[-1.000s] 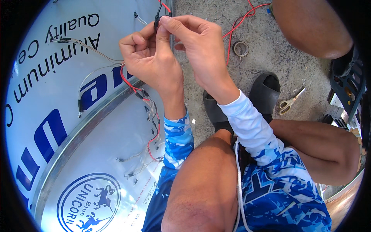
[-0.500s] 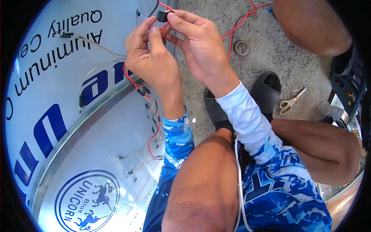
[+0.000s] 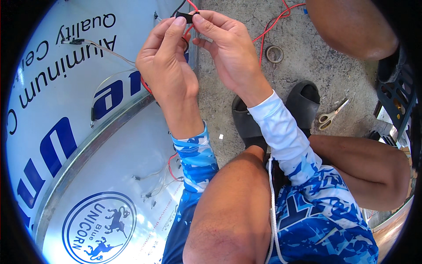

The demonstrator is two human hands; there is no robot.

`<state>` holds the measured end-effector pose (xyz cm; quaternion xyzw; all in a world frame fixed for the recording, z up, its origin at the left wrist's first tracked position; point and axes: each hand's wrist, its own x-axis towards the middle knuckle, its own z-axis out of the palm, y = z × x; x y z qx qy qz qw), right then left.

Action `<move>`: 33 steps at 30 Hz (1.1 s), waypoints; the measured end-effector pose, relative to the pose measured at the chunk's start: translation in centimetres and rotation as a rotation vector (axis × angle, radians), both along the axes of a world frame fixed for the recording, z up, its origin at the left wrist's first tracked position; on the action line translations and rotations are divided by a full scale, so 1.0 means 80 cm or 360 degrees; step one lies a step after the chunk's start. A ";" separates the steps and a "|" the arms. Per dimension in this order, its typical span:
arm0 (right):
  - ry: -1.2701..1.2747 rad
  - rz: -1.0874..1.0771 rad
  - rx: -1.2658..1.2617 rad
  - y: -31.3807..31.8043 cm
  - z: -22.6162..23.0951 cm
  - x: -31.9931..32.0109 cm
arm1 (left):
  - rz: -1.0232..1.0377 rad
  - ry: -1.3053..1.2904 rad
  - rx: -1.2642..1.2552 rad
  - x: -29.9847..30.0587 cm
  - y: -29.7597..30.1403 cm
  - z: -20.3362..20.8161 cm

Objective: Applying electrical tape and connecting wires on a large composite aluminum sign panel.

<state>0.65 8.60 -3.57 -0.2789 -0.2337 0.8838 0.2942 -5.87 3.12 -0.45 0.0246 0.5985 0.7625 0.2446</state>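
Note:
At the top of the view, a short strip of black tape (image 3: 185, 17) stretches between my two hands, beside a red wire (image 3: 192, 5) and a black wire (image 3: 179, 8). The thumb and fingers of my left hand (image 3: 169, 66) pinch the strip's left end. My right hand (image 3: 233, 55) is closed at its right end, thumb on top, where the red wire passes. Part of the wire is hidden behind my fingers. A dark curved edge shows behind the left fingers; I cannot make out what it belongs to.
A white printed panel with a metal rim (image 3: 88, 141) lies at left, with thin leads (image 3: 110, 49) on it. On the concrete are a tape roll (image 3: 274, 54), scissors (image 3: 332, 115) and red cable (image 3: 273, 24). Another person's leg (image 3: 351, 26) and a dark crate (image 3: 399, 99) are at right.
My left hand has shifted slightly left and up, its thumb now on the black strip. The strip looks pulled straighter between both hands. My right hand has barely moved.

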 end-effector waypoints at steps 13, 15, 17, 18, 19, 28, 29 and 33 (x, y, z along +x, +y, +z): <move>-0.0211 -0.0110 0.0347 0.000 -0.013 -0.002 | -0.0161 -0.0081 -0.0141 -0.004 -0.008 0.007; -0.0196 -0.0092 0.0344 0.001 -0.012 0.000 | -0.0239 -0.0005 -0.0236 -0.003 -0.011 0.012; -0.0128 0.0004 0.0187 0.005 -0.012 0.004 | -0.0250 0.0183 -0.0448 0.000 -0.010 0.016; -0.0119 0.0008 0.0185 0.006 -0.011 0.003 | -0.0251 0.0182 -0.0449 0.001 -0.009 0.019; -0.0095 0.0055 0.0153 0.007 -0.011 0.003 | -0.0198 0.0308 -0.0456 0.003 -0.008 0.022; 0.0203 0.0297 0.0062 0.006 -0.010 -0.008 | -0.0053 0.0749 -0.0719 0.015 -0.008 0.059; 0.0213 0.0357 -0.0041 0.007 -0.010 -0.008 | -0.0057 0.0880 -0.0775 0.016 -0.007 0.059; 0.0198 0.0395 -0.0036 0.010 -0.010 -0.007 | -0.0034 0.0974 -0.0832 0.019 -0.005 0.059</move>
